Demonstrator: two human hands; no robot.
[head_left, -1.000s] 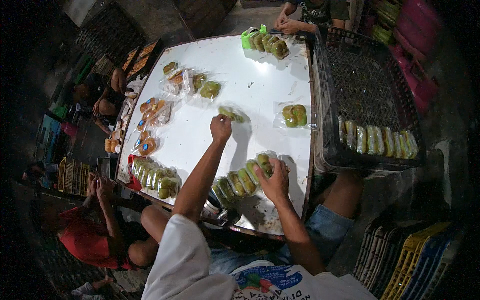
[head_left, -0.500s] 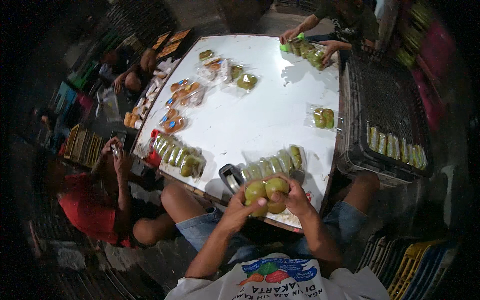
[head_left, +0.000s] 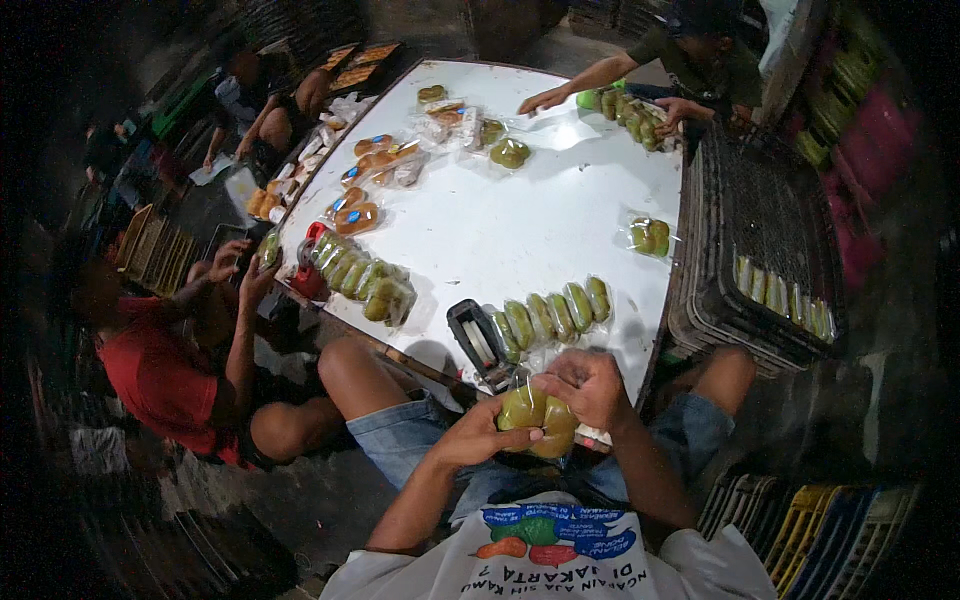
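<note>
A clear plastic bag of round green buns point(head_left: 538, 418) is in my left hand point(head_left: 478, 432), whose thumb lies across the front of the buns. My right hand point(head_left: 585, 388) is closed at the bag's upper right edge, fingers curled and pinched on the plastic; its fingertips are partly hidden. Just beyond my hands, a black tape dispenser point(head_left: 476, 342) stands on the white table point(head_left: 510, 230). Touching or close beside it is a row of bagged green buns point(head_left: 545, 318), lined up on edge.
Another row of bagged green buns point(head_left: 360, 275) lies at the left beside a red tape dispenser point(head_left: 310, 275). Bagged brown buns point(head_left: 355, 215) lie farther back. One bag of green buns point(head_left: 650, 236) sits near the right edge, by stacked black crates point(head_left: 765, 240). Co-workers sit left and far right.
My right hand has moved from the side of the buns up to the bag's edge. At the far side, a co-worker's hand has reached left; the red-shirted co-worker now holds a green packet.
</note>
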